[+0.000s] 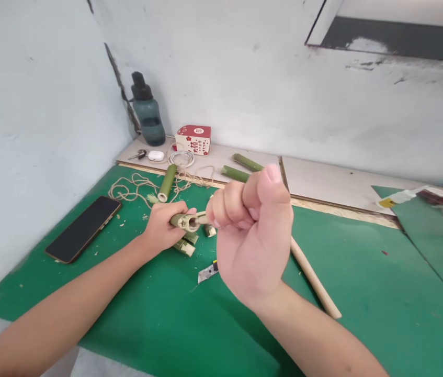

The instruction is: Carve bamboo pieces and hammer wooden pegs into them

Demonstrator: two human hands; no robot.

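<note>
My left hand [164, 228] is wrapped round a short green bamboo tube [184, 222], whose cut, notched open end faces right. Close to that end, my right hand [254, 230] is closed in a fist on a thin bamboo strip [202, 219]. The strip's tip is at the tube's opening; most of it is hidden by my fingers. Below the left hand lie cut bamboo pieces [185, 247]. A utility knife [207, 273] lies on the green mat, its handle hidden behind my right hand. Another bamboo piece [209, 230] sits partly covered between the hands.
A phone [83, 229] lies at left. Behind are a bamboo tube [167, 183], tangled twine [137, 183], a water bottle [148, 112], a red-and-white box [193, 140] and bamboo lengths [247, 162]. A wooden rod [315, 277] lies right, a glue bottle [404, 196] farther right.
</note>
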